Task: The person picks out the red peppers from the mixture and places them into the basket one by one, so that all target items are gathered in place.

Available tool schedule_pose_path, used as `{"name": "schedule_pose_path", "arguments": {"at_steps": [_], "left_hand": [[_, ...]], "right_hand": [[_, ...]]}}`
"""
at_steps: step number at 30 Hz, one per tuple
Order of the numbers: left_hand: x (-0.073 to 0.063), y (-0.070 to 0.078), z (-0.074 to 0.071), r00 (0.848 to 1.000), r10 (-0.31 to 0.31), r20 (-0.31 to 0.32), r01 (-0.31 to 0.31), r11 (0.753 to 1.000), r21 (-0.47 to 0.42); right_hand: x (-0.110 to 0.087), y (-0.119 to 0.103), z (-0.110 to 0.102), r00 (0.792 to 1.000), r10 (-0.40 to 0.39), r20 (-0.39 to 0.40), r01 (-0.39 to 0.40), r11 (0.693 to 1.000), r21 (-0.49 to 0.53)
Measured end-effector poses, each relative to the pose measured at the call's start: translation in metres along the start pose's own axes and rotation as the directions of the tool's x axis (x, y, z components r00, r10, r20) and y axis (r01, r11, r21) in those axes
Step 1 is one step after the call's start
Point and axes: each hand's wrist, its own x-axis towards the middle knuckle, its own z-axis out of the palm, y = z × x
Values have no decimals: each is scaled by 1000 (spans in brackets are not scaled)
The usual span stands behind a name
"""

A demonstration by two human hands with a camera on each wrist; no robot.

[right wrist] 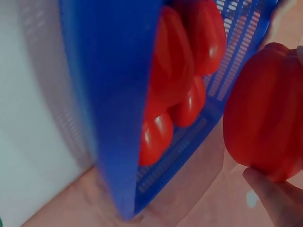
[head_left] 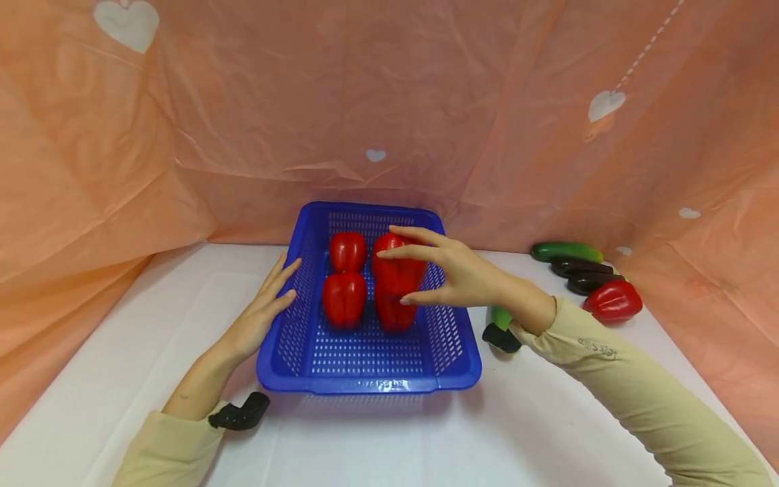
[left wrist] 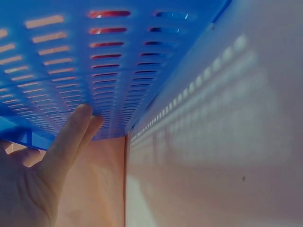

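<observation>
My right hand (head_left: 453, 270) holds a red bell pepper (right wrist: 265, 113) over the right half of a blue perforated basket (head_left: 365, 384), with fingers on its far side and thumb on its near side. Several more red bell peppers (head_left: 344, 299) lie in the basket; the held one partly hides those on the right in the head view. At the basket's left side, my left hand (head_left: 258, 321) rests its spread, fairly straight fingers on the rim. The left wrist view has that hand (left wrist: 57, 161) against the slotted wall.
On the white table's right side are a green cucumber (head_left: 566, 252), two dark eggplants (head_left: 593, 283) and another red bell pepper (head_left: 613, 302). A green vegetable (head_left: 500, 318) is partly hidden beneath my right forearm. Orange cloth (head_left: 365, 101) hangs behind and at both sides.
</observation>
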Motion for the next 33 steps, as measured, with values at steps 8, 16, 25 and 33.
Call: {"name": "schedule_pose_path", "arguments": {"at_steps": [8,16,25,33], "left_hand": [[0,1,-1,1000,-2,-11,2,1000,13],[2,0,-1,1000,8,-6,-7,1000,20],[3,-4,0,1000,12,-7,-11,1000,19],[2,-4,0,1000,0,-7,0,1000,17]], "right_hand": [[11,-11,13,995,-18,95,16,1000,19],[21,-16,21,986,-22,164,20,1000,11],[27,-26,37,959,-49,280,34,998,60],[34,-27,50,931,-133,340,89,986,142]]}}
